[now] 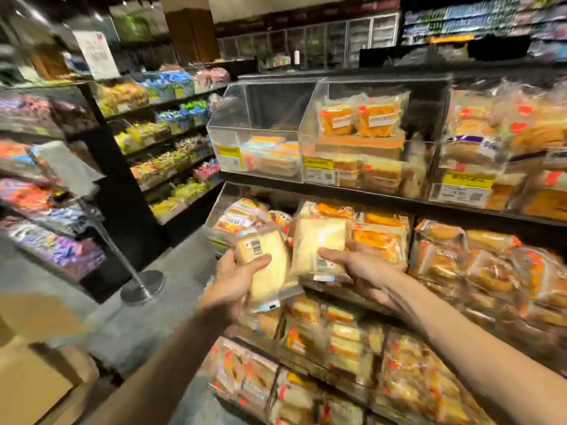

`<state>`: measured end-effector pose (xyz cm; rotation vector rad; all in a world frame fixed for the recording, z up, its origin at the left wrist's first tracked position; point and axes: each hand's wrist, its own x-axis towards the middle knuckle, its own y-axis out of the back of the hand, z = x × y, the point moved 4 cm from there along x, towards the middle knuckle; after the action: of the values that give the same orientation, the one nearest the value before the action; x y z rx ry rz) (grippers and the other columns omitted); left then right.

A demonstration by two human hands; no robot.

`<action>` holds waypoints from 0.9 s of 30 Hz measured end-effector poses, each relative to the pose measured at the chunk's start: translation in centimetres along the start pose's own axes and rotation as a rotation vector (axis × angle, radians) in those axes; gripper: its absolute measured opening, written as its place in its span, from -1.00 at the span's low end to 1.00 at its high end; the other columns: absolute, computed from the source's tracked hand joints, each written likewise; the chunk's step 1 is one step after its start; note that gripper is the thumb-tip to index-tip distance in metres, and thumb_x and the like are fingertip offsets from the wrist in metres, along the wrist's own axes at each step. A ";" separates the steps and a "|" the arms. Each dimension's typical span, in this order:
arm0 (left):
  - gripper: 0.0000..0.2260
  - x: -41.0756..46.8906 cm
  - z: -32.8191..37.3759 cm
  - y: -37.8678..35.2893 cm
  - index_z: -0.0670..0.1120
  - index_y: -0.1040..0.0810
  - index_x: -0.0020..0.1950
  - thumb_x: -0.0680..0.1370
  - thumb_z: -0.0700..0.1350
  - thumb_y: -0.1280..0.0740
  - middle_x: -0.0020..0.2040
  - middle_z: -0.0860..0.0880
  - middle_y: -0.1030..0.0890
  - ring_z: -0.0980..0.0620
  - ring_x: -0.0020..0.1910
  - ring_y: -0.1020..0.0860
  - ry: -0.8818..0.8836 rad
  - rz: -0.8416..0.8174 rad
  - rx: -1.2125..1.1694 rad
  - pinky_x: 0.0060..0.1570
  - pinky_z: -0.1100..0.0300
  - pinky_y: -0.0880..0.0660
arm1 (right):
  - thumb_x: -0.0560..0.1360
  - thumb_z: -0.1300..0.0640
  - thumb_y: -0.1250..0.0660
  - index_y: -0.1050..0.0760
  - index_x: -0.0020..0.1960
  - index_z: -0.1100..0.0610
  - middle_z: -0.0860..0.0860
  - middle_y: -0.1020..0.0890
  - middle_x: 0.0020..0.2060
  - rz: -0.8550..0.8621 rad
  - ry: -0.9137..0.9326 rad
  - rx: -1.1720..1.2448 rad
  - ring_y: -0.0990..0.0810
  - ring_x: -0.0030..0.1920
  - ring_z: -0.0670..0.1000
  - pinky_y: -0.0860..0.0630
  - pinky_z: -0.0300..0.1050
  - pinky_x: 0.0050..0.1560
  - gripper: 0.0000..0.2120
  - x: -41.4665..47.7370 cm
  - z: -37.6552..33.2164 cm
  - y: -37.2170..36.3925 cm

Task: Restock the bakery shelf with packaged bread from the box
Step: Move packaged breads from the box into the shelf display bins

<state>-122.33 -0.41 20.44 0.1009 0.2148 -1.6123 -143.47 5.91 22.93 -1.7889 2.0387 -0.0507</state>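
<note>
— Your forearms fill the bottom of the view, reaching up toward the bakery shelf [383, 196]. What's the biggest thing in front of you?

— That shelf: black tiers, each packed with wrapped bread. Your cardboard box [33, 384] sits low at your left, blurred, its contents out of sight.

— And on the top tier?

— Two clear acrylic bins [310, 130] side by side. Your left-hand one is nearly bare up top with a few packs low down; the right-hand one holds orange-labelled packs stacked higher.

— What's off to the left?

— A steel stanchion post [139, 282] standing on the grey floor, in front of shelves of colourful snack bags.

— What have you got in your hands?

— Your left hand [236, 279] is wrapped around a pale bread pack [270, 265], thumb across its front just below a barcode sticker. Your right hand [362, 271] grips a second bread pack [317, 243] from below and behind, thumb pressed on its lower front.

— Where are the two packs?

— Side by side, nearly touching, held up against the middle tier, just in front of the packs already there.
</note>
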 end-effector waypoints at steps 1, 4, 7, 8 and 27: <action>-0.64 0.6 0.6 1.2 -0.15 -0.55 0.20 0.44 -0.22 -0.52 0.08 -0.14 -0.69 -0.10 0.01 -0.69 -0.003 -0.007 0.025 -0.01 -0.07 -0.64 | 0.48 0.29 -0.43 -0.52 0.26 0.19 0.15 -0.72 0.00 0.011 0.020 -0.022 -0.70 0.00 0.14 -0.52 0.25 0.24 -0.64 0.6 -0.3 -1.4; -0.65 2.7 2.8 3.7 -0.12 -0.58 0.22 0.46 -0.16 -0.52 0.08 -0.10 -0.70 -0.08 0.05 -0.69 -0.046 -0.058 0.047 0.12 -0.15 -0.59 | 0.50 0.31 -0.40 -0.52 0.25 0.23 0.11 -0.74 -0.10 0.003 0.054 -0.100 -0.72 -0.09 0.06 -0.64 0.07 0.04 -0.68 2.4 -1.8 -4.7; -0.78 5.0 5.3 4.8 -0.06 -0.59 0.11 0.49 -0.17 -0.49 0.02 -0.06 -0.71 -0.05 0.03 -0.68 -0.175 0.010 0.110 0.14 -0.10 -0.58 | 0.52 0.31 -0.39 -0.50 0.23 0.18 0.01 -0.68 -0.26 0.064 0.132 -0.241 -0.63 -0.39 -0.16 -0.47 -0.37 -0.49 -0.71 4.6 -3.7 -6.6; -0.81 5.6 6.3 4.8 -0.03 -0.58 0.05 0.49 -0.18 -0.49 0.00 -0.04 -0.70 -0.02 0.01 -0.67 -0.247 0.051 0.155 0.14 -0.03 -0.58 | 0.50 0.25 -0.42 -0.48 0.26 0.14 0.00 -0.67 -0.16 0.083 0.168 -0.319 -0.64 -0.29 -0.14 -0.47 -0.38 -0.44 -0.66 5.7 -4.3 -7.2; -0.79 22.8 22.8 2.8 0.16 -0.30 -0.01 0.56 0.08 -0.35 -0.13 0.03 -0.58 -0.12 -0.10 -0.57 -1.001 0.127 0.792 -0.14 -0.03 -0.49 | 0.53 0.25 -0.37 -0.56 -0.06 0.16 0.09 -0.71 -0.25 0.144 0.447 -0.249 -0.67 -0.23 -0.02 -0.57 -0.20 -0.19 -0.98 23.5 -21.0 -14.8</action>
<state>-119.27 -27.37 38.00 -0.0939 -1.1774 -1.3621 -138.52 -24.17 39.67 -1.9008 2.5818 -0.1751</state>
